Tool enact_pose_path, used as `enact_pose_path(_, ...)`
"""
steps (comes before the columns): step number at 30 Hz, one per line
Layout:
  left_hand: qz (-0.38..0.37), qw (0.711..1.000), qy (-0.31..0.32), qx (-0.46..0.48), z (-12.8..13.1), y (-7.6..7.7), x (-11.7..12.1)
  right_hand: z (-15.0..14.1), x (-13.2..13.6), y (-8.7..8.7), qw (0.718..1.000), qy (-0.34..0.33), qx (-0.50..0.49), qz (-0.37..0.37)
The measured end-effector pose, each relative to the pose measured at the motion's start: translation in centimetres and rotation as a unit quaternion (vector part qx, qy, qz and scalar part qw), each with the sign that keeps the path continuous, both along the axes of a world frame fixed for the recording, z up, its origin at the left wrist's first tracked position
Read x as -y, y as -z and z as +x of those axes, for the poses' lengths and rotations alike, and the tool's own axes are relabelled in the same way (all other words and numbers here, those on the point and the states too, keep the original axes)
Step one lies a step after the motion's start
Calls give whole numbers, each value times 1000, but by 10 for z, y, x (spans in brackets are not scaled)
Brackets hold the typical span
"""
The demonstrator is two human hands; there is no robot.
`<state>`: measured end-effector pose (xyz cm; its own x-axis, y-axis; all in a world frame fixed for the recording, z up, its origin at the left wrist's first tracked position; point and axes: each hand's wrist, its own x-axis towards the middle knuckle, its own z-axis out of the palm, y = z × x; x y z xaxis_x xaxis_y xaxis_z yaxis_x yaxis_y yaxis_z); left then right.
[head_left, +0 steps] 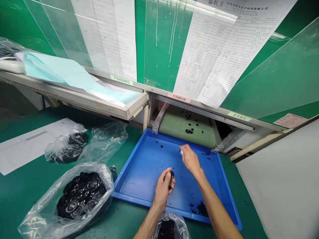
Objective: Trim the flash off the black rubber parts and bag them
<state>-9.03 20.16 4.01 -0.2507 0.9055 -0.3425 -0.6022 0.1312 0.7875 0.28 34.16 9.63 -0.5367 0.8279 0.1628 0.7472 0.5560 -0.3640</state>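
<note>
My left hand (pixel 164 186) is closed around a few black round parts (pixel 171 176) over the front part of the blue tray (pixel 134 196). Farther back over the same tray, my right hand (pixel 189 159) has its fingers curled together, with a small white patch at one fingertip. Whatever it pinches is too small to make out. Small black scraps (pixel 201 208) lie heaped in the tray's near right corner, and more specks are scattered across its floor.
Behind the tray, a green conveyor belt (pixel 174 129) carries several black pieces. An open plastic bag of black round parts (pixel 82 196) stands on the left, near smaller bags (pixel 65 151). Another bag (pixel 183 229) sits at the front edge. A white panel (pixel 281 172) borders the right.
</note>
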Motion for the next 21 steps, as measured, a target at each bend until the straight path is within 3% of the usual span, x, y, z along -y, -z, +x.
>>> enact_pose_path(5,11,994,-3,104,-6,-7,3,-12,-88,-53,997,43,49,47)
enact_pose_path(9,14,984,-39,173,-9,-6,1,-10,-110,-69,997,22,52,49)
enact_pose_path(11,15,981,-50,185,-10,-6,0,-5,-98,-67,998,13,27,55)
enact_pose_path(14,16,985,-34,169,-9,-6,-1,5,-55,-52,999,-20,-25,43)
enact_pose_path(18,42,992,21,114,-5,-5,0,14,24,-12,994,-75,-83,-4)
enact_pose_path(21,39,996,48,68,-1,-4,0,18,68,16,976,-68,-194,-77)
